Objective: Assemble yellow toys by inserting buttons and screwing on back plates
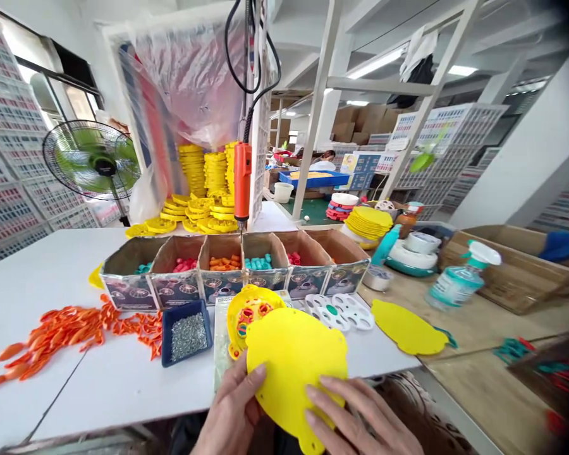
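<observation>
While both hands, left hand [232, 414] and right hand [355, 417], grip the yellow cover plate [296, 366] at lower centre, the open yellow base [249, 313] beside it looks partly filled, unclosed, unscrewed.

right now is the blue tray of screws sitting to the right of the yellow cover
No, the blue tray of screws sits left of the yellow cover, which both the left hand and right hand hold.
</observation>
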